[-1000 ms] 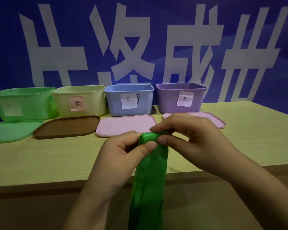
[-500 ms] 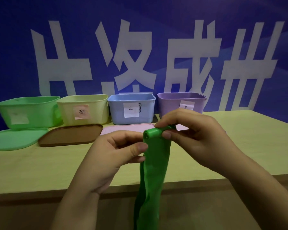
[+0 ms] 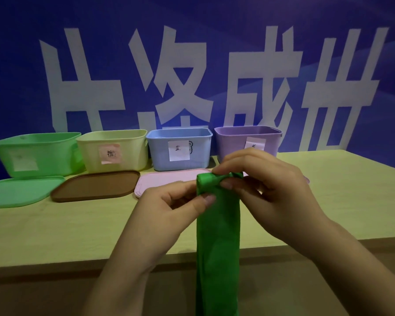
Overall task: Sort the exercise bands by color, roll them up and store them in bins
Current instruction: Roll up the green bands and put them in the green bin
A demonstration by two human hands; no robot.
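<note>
Rolling green band (image 3: 217, 236) from top: left hand (image 3: 167, 208) pinching roll end, right hand (image 3: 267, 190) gripping roll; tail hanging below counter (image 3: 55, 229) edge, keeping turns taut.

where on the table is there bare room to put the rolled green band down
Bare wood runs along the table's near edge, in front of the green lid and brown lid, and right of the purple bin. The back is crowded with bins and lids.

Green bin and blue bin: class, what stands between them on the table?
In the head view, a pale yellow bin with a pink label stands between the green bin and the blue bin.
</note>
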